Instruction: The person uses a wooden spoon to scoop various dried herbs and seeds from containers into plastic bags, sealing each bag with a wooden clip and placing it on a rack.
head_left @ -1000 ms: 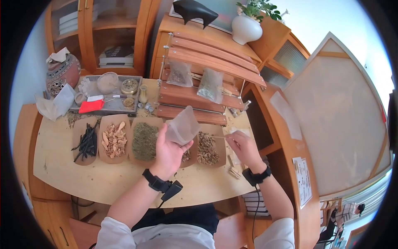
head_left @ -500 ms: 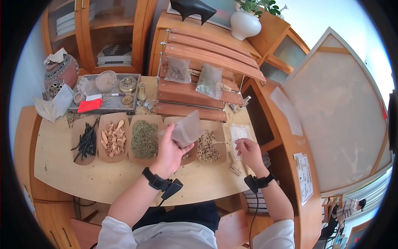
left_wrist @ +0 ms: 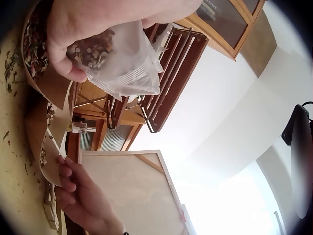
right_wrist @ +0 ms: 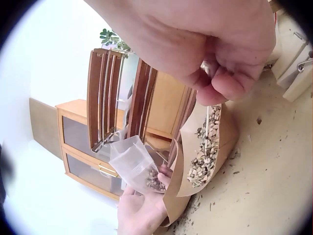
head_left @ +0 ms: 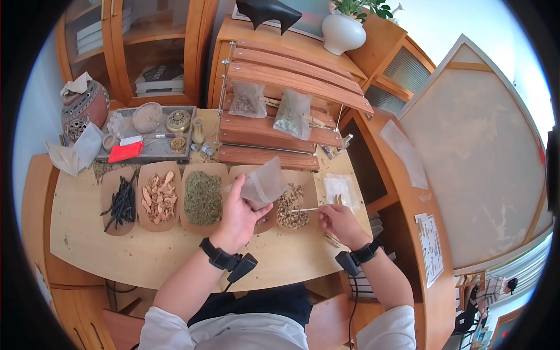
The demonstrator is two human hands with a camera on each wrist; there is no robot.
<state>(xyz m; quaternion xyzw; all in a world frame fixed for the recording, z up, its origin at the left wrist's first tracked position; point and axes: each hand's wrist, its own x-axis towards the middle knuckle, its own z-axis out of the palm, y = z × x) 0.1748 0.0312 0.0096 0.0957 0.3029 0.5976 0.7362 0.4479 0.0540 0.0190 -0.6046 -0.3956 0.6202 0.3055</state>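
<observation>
My left hand (head_left: pixel 234 220) holds a translucent pouch (head_left: pixel 263 182) tilted above the trays, thumb and fingers on its lower part. Brown and pale dried pieces (left_wrist: pixel 96 51) show in the bottom of the pouch in the left wrist view. Between thumb and fingertips, my right hand (head_left: pixel 344 225) pinches a slim pale stick (head_left: pixel 305 209). The stick's far end meets the chopped dried herbs (right_wrist: pixel 203 166) in the rightmost paper tray (right_wrist: pixel 228 142); the shape of that end is hidden. Another paper tray lies partly under the left hand.
Paper trays hold black pods (head_left: pixel 121 201), tan slices (head_left: pixel 159 198) and green dried herb (head_left: pixel 203 198) on the left. Behind stands a wooden slatted rack (head_left: pixel 274 93) with two filled pouches. A grey tray (head_left: pixel 149 153) holds small vessels. Wooden clips (right_wrist: pixel 296 73) lie right.
My right hand first drew back rightward from beside the pouch, then came left and lower, with the stick now at the herbs in the rightmost tray. The pouch dropped slightly and stays held.
</observation>
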